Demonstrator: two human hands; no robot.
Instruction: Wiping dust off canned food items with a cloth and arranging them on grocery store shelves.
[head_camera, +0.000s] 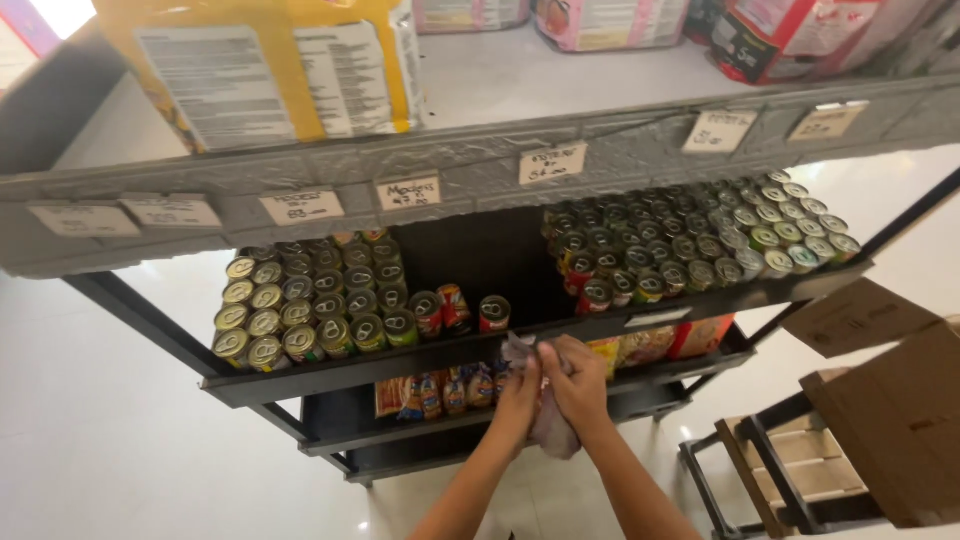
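Both hands meet at the front edge of the dark metal middle shelf (330, 372). The left hand (518, 398) and the right hand (575, 383) are closed together around a crumpled, pale pinkish-grey cloth (553, 430); soft folds hang below the palms and a small tuft pokes up above the fingers at the shelf lip. Bare forearms rise from the bottom of the frame.

Just above the hands, one small round tin with a red wrapper and ring-pull lid (494, 313) stands alone near the edge. To its left, a dense block of shiny ring-pull cans with green and yellow labels (310, 305), lids metallic and circular, packed in rows. To the right, a second block of darker cans with silver tops (690, 240), running back toward the shelf's far corner.

Lower shelf: flat, glossy orange and red sachets (440, 392) standing upright in a row.

Top shelf: pale grey board, its front edge carrying small white rectangular handwritten price cards (408, 192), some tilted. On it, a large yellow bag with white printed panels (270, 65), and pink and red bags further right.

Floor is glossy white tile. At right, brown corrugated cardboard boxes (890, 400) with open flaps.
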